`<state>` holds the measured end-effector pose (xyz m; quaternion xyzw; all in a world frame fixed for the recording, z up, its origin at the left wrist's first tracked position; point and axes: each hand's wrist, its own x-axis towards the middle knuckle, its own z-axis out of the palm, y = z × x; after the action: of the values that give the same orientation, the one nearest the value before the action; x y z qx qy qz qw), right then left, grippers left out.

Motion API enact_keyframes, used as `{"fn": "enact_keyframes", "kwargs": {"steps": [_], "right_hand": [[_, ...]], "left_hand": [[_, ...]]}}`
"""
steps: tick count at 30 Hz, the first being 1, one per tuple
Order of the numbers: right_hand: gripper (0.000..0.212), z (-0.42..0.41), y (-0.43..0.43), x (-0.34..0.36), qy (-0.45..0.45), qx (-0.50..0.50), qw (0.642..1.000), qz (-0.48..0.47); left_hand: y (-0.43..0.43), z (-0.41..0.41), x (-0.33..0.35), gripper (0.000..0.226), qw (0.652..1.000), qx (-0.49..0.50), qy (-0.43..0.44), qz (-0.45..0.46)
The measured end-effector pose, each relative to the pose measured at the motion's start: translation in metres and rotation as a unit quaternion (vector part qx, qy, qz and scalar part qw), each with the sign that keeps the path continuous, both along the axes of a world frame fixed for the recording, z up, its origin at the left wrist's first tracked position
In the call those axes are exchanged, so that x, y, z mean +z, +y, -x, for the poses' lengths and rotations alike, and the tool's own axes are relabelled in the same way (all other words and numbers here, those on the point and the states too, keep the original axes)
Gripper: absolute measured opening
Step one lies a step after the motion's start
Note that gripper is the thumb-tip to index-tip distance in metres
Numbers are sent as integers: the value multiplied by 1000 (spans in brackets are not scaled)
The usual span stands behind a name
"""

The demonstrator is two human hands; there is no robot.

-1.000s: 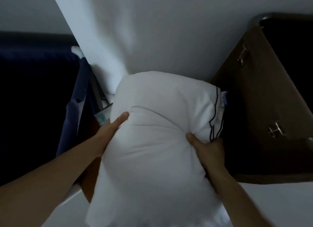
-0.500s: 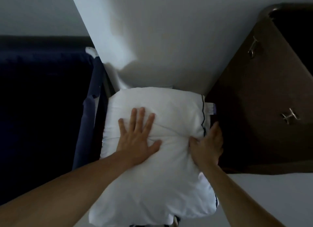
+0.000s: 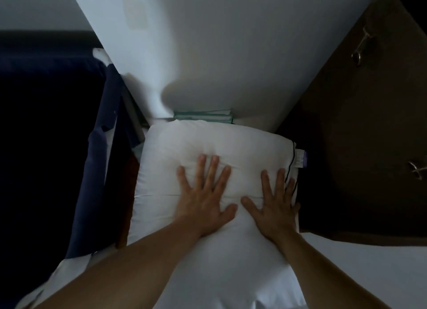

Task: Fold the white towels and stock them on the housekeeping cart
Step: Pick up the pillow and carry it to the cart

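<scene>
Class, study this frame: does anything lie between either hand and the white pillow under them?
Nothing visible does. The left hand and the right hand both lie flat, palms down, directly on the white pillow. What lies beneath the pillow is hidden.

The white bundle (image 3: 184, 142) is plump and pillow-like. It is smooth cloth with a thin dark piping line (image 3: 291, 161) near its right end and a small white-and-purple label (image 3: 301, 158) sticking out past that edge. It lies flat, its near end running out of view below. The left hand (image 3: 205, 193) and right hand (image 3: 275, 202) press flat on it, denting its middle. Just behind its far edge sits a low folded stack (image 3: 203, 117) of white cloth with pale green edges.
</scene>
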<state>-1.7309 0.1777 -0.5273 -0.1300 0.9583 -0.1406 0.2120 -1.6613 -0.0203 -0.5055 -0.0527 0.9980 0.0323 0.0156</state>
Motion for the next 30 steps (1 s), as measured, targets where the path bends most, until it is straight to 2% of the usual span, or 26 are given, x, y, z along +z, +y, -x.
{"fn": "enact_keyframes", "kwargs": {"steps": [9, 13, 15, 17, 19, 21, 22, 24, 25, 26, 28, 30], "right_hand": [[93, 20, -3, -69, -11, -30, 998, 57], [96, 17, -1, -64, -6, -40, 993, 115], [105, 9, 2, -53, 10, -74, 985, 157], [117, 2, 4, -42, 30, -121, 973, 193], [129, -4, 4, -32, 36, -185, 960, 209], [144, -7, 5, -23, 20, -278, 935, 220], [153, -7, 7, -21, 2, -321, 921, 223], [163, -2, 11, -19, -53, -355, 909, 210], [165, 2, 12, -21, -83, -353, 910, 203], [166, 5, 12, -23, -111, -350, 908, 203], [169, 12, 13, -26, -157, -358, 894, 217], [174, 16, 15, -28, -188, -379, 874, 239]], "left_hand": [[-1, 20, -57, 90, 1000, -8, 8, 17], [1, 18, -43, 89, 1000, -6, -17, 19], [1, 15, -22, 81, 1000, -7, -19, -3], [-10, 7, -1, 71, 998, 9, 29, -61], [-36, -6, 18, 72, 984, 96, 78, -128], [-69, -28, 29, 93, 945, 268, 60, -180], [-83, -42, 30, 108, 904, 356, 26, -236], [-97, -64, 26, 131, 780, 472, -17, -410], [-98, -74, 20, 131, 725, 492, -21, -481], [-98, -81, 14, 125, 687, 498, -20, -529], [-98, -85, 5, 110, 650, 495, -21, -576], [-100, -81, 1, 106, 644, 497, -14, -581]]}}
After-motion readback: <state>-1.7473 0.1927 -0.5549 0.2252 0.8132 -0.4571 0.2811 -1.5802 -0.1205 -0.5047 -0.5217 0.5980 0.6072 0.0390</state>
